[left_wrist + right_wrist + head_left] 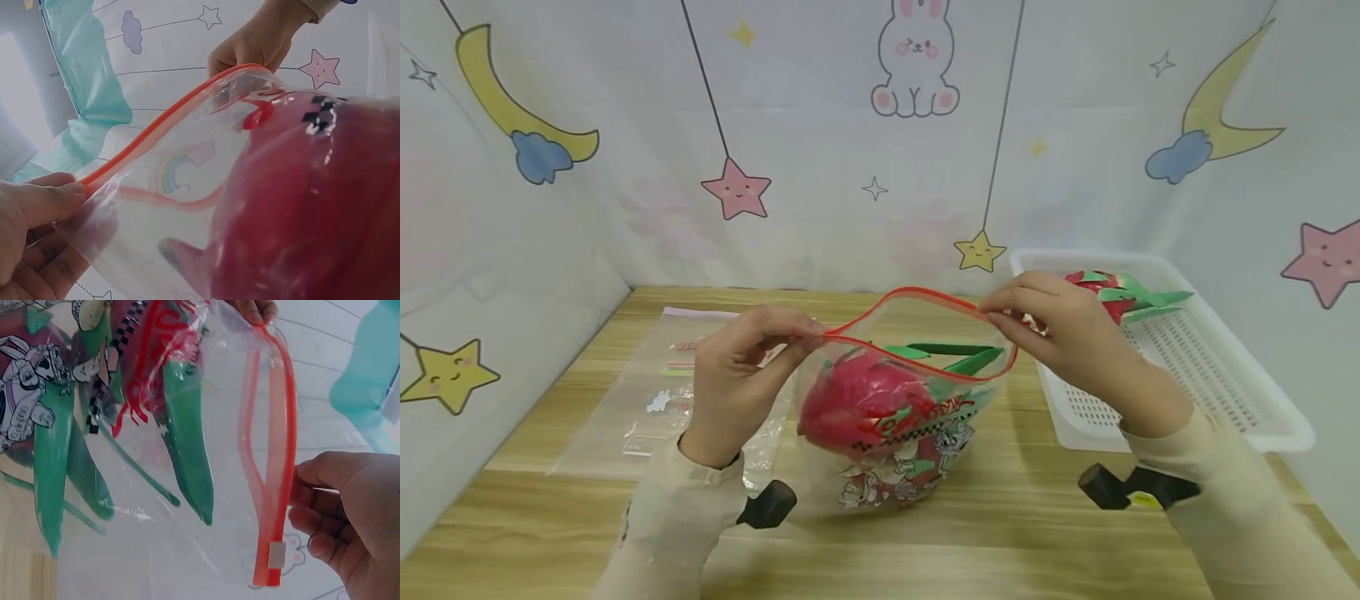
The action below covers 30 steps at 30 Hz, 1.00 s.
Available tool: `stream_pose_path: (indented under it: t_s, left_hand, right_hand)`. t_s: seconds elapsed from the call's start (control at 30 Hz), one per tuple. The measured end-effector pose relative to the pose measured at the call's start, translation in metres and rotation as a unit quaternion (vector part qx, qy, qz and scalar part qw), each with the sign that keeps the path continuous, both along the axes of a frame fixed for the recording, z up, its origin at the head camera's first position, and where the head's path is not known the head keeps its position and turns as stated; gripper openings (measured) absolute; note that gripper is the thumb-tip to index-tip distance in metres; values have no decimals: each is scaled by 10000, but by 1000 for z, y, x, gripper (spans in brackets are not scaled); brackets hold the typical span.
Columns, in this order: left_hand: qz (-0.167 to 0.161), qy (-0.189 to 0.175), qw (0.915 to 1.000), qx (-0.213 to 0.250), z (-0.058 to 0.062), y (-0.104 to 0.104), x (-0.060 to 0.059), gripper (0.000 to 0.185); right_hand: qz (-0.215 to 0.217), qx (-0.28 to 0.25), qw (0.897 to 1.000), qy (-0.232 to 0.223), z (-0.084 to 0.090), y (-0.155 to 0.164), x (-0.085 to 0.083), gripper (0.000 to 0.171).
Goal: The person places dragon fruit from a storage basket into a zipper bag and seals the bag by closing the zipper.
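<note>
Left hand (737, 375) pinching the left end of the bag's (895, 417) red zip strip (925, 293), thumb (44, 200) pressed on top. Right hand (1067, 333) pinching the right end, fingers (319, 512) curled round the strip. Bag standing on the table (1000, 517) between the two hands, mouth gaping wide, zip not yet pressed together. Red dragon fruit (857, 400) with green leaves already sitting inside, so loading looks done; sealing appears left. Second dragon fruit (1112, 296) lying in the white basket (1187, 367) just right of the bag. Spare clear bags (647, 400) flat on the table at left.
</note>
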State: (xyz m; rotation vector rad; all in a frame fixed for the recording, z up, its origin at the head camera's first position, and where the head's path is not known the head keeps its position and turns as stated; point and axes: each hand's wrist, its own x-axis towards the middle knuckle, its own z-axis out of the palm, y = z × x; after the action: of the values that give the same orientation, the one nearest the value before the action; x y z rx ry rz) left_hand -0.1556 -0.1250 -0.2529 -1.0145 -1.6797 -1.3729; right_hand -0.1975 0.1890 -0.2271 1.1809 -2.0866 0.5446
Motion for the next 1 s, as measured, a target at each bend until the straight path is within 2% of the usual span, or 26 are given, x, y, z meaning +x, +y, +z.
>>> stream_pose_path:
  t_s: [0.07,0.13,0.37,0.5,0.73,0.87,1.0]
  left_hand:
    - [27,24,10000,-20,0,-1,0,10]
    - [81,31,10000,-28,1,-2,1,11]
    - [132,-25,9999,13,3,-4,1,11]
    - [76,23,10000,-15,2,-5,-1,17]
    - [-13,13,10000,48,1,-6,-2,15]
    - [20,8,10000,41,0,-7,-3,15]
    - [82,13,10000,41,0,-7,-3,17]
  right_hand:
    - [-232,-154,9996,-52,0,3,0,6]
    - [-394,-248,9988,-146,0,7,0,21]
    - [-779,-288,9951,-536,-9,23,-3,29]
    - [-826,-394,9933,-712,-17,32,-3,29]
    - [-796,-643,9907,-895,-27,39,-5,31]
    - [-984,-761,9871,-1007,-31,40,-4,32]
    - [-1235,-925,9803,-1232,-36,40,-2,25]
